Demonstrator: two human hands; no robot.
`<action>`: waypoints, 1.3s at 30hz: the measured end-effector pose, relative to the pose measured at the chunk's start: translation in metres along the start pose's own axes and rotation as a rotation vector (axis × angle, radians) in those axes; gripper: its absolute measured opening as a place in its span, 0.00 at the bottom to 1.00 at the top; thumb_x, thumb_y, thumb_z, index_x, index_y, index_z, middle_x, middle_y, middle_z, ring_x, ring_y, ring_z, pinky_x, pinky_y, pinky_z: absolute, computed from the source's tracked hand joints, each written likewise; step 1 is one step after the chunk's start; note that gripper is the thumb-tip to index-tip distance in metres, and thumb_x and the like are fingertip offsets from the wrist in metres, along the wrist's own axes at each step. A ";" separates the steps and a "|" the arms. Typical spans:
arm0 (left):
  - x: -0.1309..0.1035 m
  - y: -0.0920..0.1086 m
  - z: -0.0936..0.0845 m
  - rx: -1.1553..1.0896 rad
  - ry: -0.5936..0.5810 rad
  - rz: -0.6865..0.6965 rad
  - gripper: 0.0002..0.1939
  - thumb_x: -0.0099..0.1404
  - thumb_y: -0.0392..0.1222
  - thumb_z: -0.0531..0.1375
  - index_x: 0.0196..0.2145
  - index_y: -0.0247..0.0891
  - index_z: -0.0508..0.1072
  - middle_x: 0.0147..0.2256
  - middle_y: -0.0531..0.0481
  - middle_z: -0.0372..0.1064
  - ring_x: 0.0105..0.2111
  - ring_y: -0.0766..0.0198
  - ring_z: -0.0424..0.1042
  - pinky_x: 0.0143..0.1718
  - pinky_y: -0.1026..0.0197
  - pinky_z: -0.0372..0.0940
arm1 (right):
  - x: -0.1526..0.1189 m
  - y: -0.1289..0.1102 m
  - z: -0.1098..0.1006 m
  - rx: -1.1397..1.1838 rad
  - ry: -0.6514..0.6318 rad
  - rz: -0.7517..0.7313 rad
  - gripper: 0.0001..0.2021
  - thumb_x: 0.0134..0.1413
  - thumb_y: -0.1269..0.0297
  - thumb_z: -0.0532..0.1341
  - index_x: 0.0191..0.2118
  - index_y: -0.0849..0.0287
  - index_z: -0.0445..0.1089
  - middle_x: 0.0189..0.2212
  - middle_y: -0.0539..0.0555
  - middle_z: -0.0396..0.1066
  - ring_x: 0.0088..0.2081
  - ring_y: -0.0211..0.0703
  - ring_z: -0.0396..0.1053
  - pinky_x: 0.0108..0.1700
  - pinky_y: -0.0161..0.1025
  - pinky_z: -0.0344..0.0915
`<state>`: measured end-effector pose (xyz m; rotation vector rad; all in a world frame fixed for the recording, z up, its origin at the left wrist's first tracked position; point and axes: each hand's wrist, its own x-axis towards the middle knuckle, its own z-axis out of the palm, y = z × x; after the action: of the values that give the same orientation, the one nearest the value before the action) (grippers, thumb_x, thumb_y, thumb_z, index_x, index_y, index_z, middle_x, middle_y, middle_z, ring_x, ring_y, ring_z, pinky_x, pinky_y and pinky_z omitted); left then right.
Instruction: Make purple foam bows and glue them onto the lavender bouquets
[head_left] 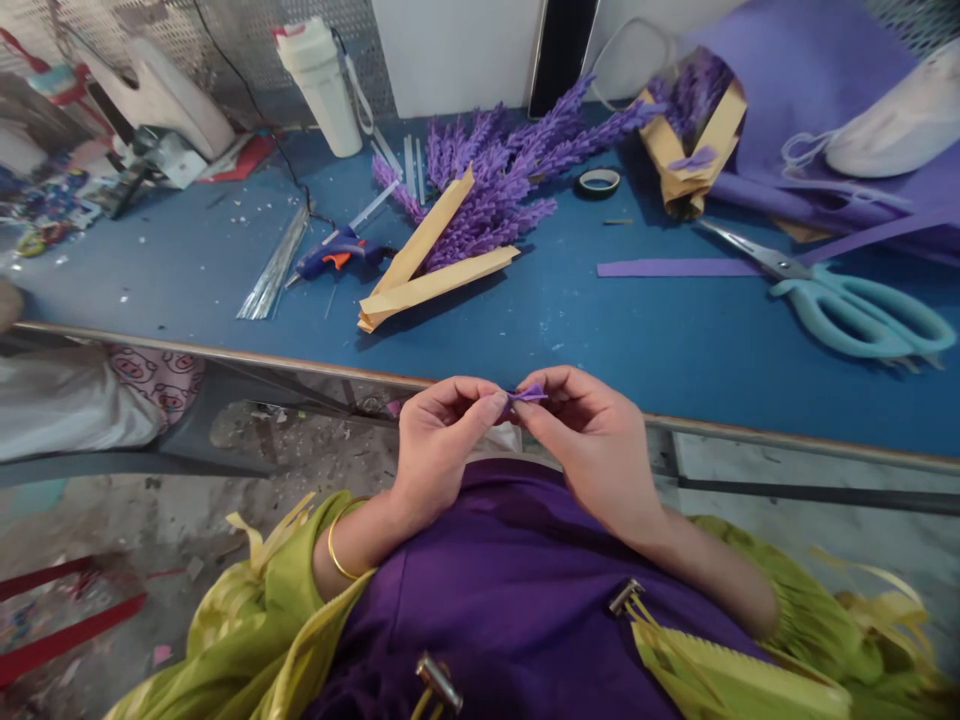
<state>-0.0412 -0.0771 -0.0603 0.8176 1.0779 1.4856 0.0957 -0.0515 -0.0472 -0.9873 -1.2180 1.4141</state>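
Observation:
A small purple strip piece [529,393] is pinched between my two hands, just off the table's front edge. My left hand [448,430] grips its left end with thumb and forefinger. On its right part, my right hand [589,430] closes with thumb and fingertips. Beyond the hands, purple lavender stems [487,190] lie on the blue table [555,340] with a folded tan paper band [427,270] around their base. To the right a long purple strip [675,268] runs under the teal-handled scissors [847,305].
A blue glue gun [341,250], clear glue sticks [277,265] and a white tumbler [322,85] stand or lie at the left. Black tape [598,182], a wrapped bouquet [688,150], purple sheets [817,90] and a white bottle-like object [896,120] are at the right.

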 end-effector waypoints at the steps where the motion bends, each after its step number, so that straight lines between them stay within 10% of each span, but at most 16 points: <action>1: 0.000 0.000 0.000 -0.002 0.006 0.000 0.04 0.61 0.39 0.69 0.30 0.37 0.79 0.28 0.53 0.75 0.29 0.71 0.71 0.36 0.68 0.67 | 0.000 0.000 0.001 0.014 0.003 0.014 0.03 0.51 0.67 0.68 0.30 0.57 0.73 0.26 0.47 0.74 0.28 0.34 0.73 0.34 0.33 0.72; 21: 0.003 0.005 0.001 0.104 -0.001 0.011 0.04 0.57 0.38 0.70 0.31 0.37 0.80 0.30 0.51 0.77 0.28 0.69 0.72 0.34 0.66 0.69 | 0.001 0.008 0.002 0.164 0.046 0.128 0.06 0.46 0.64 0.71 0.28 0.58 0.75 0.22 0.47 0.73 0.24 0.34 0.69 0.30 0.34 0.69; 32: 0.012 0.015 0.003 -0.050 0.027 -0.282 0.09 0.51 0.41 0.72 0.26 0.34 0.78 0.22 0.52 0.73 0.23 0.69 0.72 0.27 0.68 0.68 | -0.001 0.016 -0.010 0.059 -0.033 0.036 0.04 0.53 0.67 0.68 0.37 0.55 0.77 0.32 0.49 0.77 0.34 0.37 0.73 0.42 0.38 0.73; 39: 0.009 0.010 0.000 0.136 0.057 -0.108 0.07 0.54 0.41 0.71 0.28 0.35 0.80 0.26 0.51 0.76 0.25 0.69 0.72 0.31 0.66 0.69 | -0.001 0.010 -0.011 0.122 -0.010 0.060 0.07 0.53 0.64 0.69 0.39 0.55 0.75 0.33 0.49 0.76 0.32 0.36 0.73 0.37 0.36 0.72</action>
<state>-0.0464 -0.0689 -0.0515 0.8017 1.2572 1.3633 0.1050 -0.0510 -0.0591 -0.9400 -1.1038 1.5236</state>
